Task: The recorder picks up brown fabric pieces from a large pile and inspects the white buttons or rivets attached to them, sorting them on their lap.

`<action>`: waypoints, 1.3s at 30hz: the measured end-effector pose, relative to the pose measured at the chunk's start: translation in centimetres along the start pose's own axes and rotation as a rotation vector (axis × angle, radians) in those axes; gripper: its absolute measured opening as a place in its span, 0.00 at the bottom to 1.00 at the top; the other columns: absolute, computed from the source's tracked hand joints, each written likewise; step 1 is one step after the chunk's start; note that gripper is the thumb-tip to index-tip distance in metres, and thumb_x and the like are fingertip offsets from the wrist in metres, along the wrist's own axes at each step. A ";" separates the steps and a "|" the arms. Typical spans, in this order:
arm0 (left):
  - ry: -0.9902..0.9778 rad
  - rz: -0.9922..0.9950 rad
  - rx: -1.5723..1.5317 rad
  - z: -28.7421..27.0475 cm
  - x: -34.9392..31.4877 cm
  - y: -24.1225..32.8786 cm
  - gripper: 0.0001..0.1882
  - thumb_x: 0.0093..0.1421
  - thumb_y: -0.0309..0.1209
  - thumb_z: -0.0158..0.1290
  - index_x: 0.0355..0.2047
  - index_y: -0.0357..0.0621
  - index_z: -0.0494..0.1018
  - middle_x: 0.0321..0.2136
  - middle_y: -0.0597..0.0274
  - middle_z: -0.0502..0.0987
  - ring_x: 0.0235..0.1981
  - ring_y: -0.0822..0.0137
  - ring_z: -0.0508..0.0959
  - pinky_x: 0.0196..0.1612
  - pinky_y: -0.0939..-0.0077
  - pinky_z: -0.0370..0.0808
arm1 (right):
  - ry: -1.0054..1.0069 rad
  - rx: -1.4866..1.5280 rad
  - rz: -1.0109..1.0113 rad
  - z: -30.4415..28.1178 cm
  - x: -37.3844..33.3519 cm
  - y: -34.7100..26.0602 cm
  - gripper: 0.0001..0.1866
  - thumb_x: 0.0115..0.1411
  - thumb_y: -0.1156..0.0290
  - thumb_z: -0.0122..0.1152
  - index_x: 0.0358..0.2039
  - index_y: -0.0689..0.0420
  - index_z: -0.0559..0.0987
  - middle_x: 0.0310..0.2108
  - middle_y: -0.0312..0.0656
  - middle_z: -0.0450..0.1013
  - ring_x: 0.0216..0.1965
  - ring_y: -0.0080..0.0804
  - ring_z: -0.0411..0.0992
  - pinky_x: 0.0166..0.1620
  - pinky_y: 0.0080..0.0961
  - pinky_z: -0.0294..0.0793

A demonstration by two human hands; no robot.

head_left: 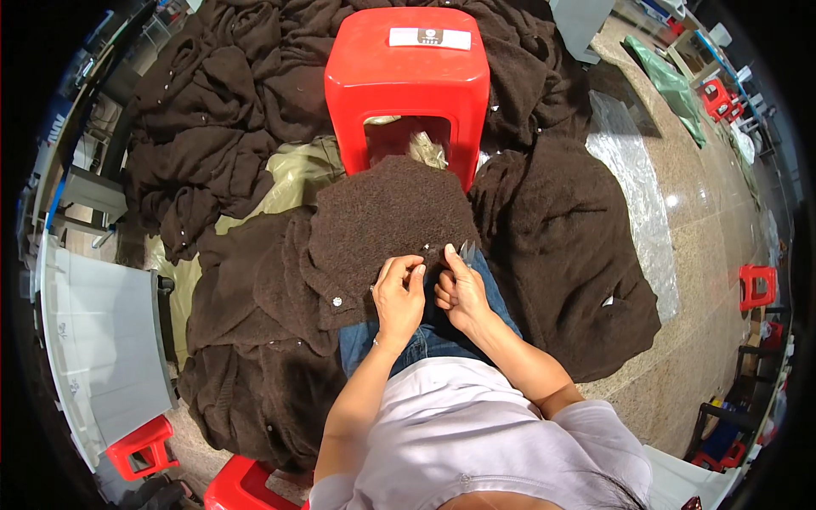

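A dark brown knitted garment (391, 208) lies across my lap, with a pale round button (337, 302) near its left edge. My left hand (398, 297) is closed in a pinch at the garment's near edge; what the fingertips hold, if anything, is too small to make out. Close beside it, my right hand (461, 293) is curled with the thumb up. Pointed grey blades, apparently thread snips (468, 252), stick out from that fist. Just ahead of both hands, a small white spot (427, 247) shows on the knit.
A red plastic stool (408, 76) stands directly ahead, bearing a white label. Brown garments are heaped to its left (200, 119) and at my right (569, 255). Clear plastic sheeting (633, 204) covers part of the tiled floor. A white panel (106, 331) stands at left.
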State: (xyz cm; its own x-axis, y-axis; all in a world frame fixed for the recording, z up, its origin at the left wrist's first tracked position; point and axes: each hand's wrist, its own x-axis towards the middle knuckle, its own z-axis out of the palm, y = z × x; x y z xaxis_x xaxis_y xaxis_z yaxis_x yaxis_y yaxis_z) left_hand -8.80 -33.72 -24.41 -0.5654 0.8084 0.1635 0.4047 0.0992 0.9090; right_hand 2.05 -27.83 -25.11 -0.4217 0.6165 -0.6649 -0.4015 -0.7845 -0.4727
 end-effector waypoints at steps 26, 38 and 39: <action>-0.058 -0.186 -0.119 1.6 2.2 -3.2 0.08 0.66 0.26 0.51 0.30 0.36 0.74 0.22 0.71 0.73 0.23 0.80 0.70 0.27 0.83 0.68 | -0.070 -0.051 -0.039 -0.5 0.1 0.6 0.21 0.66 0.65 0.56 0.17 0.47 0.62 0.09 0.27 0.52 0.10 0.18 0.48 0.15 0.19 0.48; 0.448 -0.026 -0.176 -8.3 1.0 -5.2 0.06 0.69 0.23 0.46 0.42 0.38 0.72 0.37 0.63 0.76 0.37 0.76 0.74 0.44 0.81 0.71 | 0.030 -0.304 -0.124 -2.6 -3.8 -0.3 0.22 0.70 0.51 0.48 0.47 0.58 0.78 0.10 0.28 0.50 0.11 0.17 0.48 0.16 0.19 0.48; 0.468 -0.024 -0.125 -10.0 0.5 -7.5 0.06 0.68 0.22 0.46 0.42 0.38 0.73 0.38 0.62 0.76 0.39 0.75 0.74 0.46 0.80 0.70 | 0.028 -0.448 -0.207 -3.1 -4.3 0.2 0.23 0.71 0.52 0.47 0.48 0.59 0.78 0.11 0.28 0.53 0.13 0.17 0.51 0.17 0.19 0.52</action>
State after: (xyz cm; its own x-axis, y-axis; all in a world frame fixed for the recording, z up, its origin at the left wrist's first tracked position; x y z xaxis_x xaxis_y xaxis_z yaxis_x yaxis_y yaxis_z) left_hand -19.34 -39.86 -27.29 -0.8477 0.4560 0.2712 0.3147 0.0206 0.9490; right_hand 6.28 -30.85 -24.19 -0.3457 0.7655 -0.5427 -0.0833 -0.6012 -0.7948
